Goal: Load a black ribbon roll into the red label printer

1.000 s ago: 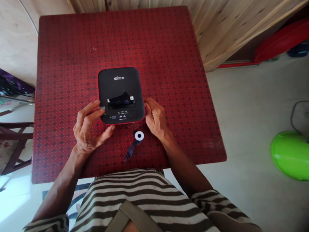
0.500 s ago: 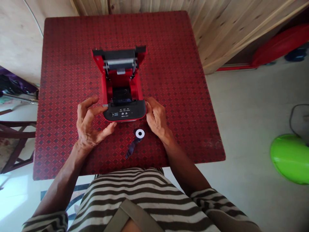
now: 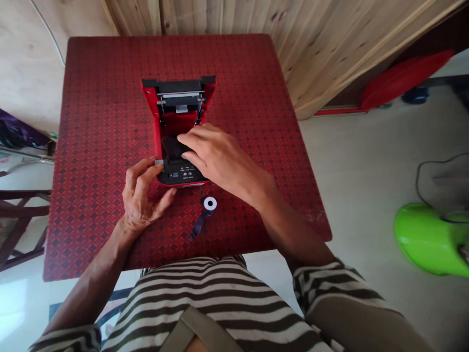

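A compact red-and-black label printer [image 3: 187, 168] sits near the middle of the table's near half, its lid [image 3: 180, 87] raised on the far side and its red inner bay exposed. Inside the bay lies a dark piece of material [image 3: 171, 148], just left of the right hand [image 3: 227, 159], whose forefinger and thumb tips reach over its right part — they stand a little apart, and whether they pinch it or merely touch it I cannot tell. The rest of that hand covers the printer's right wall. At the printer's left near corner, the left hand [image 3: 142, 195] has its fingertips on a grey latch [image 3: 159, 163], while its thumb points toward the near edge, well spread from the fingers. Nearer the person, between the two forearms, a small roll with a white end [image 3: 210, 204] rests on the table, a dark strip [image 3: 198, 226] trailing from it toward the near left. The table [image 3: 110, 98] wears a red, diamond-patterned cover. Beyond it rises a wood-plank wall [image 3: 234, 17]; a dark wooden chair [image 3: 20, 210] stands left, and a bright green object [image 3: 425, 239] — cut off by the view — sits right.
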The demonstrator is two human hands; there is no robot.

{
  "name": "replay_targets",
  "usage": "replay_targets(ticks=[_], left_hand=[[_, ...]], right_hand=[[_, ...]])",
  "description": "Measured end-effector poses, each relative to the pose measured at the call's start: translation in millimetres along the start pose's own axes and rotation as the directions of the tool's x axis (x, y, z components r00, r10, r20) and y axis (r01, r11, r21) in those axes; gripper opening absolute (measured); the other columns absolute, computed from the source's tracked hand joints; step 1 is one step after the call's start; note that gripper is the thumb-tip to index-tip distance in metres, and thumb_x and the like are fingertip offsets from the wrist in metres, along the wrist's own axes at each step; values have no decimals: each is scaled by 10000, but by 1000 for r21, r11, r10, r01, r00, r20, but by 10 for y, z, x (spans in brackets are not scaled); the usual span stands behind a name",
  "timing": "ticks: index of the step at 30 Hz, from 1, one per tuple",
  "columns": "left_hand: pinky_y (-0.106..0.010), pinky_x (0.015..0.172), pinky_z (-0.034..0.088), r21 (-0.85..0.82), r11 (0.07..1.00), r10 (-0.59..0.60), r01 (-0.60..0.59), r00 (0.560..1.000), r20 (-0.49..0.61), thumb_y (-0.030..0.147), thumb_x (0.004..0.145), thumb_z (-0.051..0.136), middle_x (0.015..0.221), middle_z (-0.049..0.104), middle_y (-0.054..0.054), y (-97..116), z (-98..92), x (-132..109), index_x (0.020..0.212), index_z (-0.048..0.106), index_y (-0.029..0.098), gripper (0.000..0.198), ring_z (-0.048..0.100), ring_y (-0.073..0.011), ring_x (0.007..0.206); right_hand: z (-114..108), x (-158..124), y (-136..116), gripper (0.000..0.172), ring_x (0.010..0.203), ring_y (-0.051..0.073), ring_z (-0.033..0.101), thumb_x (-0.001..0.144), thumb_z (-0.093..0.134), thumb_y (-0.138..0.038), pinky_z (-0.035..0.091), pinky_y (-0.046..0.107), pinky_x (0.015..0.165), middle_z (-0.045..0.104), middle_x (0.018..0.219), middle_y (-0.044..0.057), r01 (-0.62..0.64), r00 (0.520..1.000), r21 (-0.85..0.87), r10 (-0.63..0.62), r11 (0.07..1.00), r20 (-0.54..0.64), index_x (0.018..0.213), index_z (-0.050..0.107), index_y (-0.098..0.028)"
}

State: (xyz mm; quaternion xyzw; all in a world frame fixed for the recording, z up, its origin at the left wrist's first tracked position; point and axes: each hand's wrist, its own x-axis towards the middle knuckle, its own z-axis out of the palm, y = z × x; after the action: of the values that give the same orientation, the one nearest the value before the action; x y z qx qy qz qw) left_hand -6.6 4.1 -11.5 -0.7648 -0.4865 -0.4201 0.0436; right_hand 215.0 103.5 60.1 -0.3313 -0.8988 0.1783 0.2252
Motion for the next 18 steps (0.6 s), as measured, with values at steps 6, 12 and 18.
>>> replay_targets(ticks=[6, 12, 18], left_hand=[[-438, 1061, 611, -22, 1000, -8, 9, 1000, 30, 407, 938, 775, 1361, 673, -128, -5, -14, -17, 1462, 555, 230, 596, 692, -279, 1251], [-436, 1057, 624, -18, 1000, -8, 9, 998, 56, 411, 952, 754, 1367, 657, -121, 13, -23, 3, 1499, 514, 251, 619, 689, -274, 1252], [-402, 1061, 624, -44, 999, -15, 17, 998, 59, 381, 947, 768, 1360, 655, -125, 24, -33, 5, 1497, 516, 243, 621, 693, -263, 1252]], right_hand=[[175, 288, 157, 221, 999, 269, 715, 985, 570, -24, 554, 463, 1006, 753, 1051, 102, -22, 992, -93, 33, 995, 120, 1022, 725, -176], [268, 379, 237, 339, 992, 262, 721, 989, 481, 16, 543, 458, 994, 753, 1013, 82, -90, 994, -43, 93, 995, 65, 1026, 736, -204], [401, 487, 409, 260, 930, 251, 720, 1039, 486, -114, 583, 429, 923, 748, 973, 100, -1, 993, -128, 16, 992, 116, 1001, 724, -211]])
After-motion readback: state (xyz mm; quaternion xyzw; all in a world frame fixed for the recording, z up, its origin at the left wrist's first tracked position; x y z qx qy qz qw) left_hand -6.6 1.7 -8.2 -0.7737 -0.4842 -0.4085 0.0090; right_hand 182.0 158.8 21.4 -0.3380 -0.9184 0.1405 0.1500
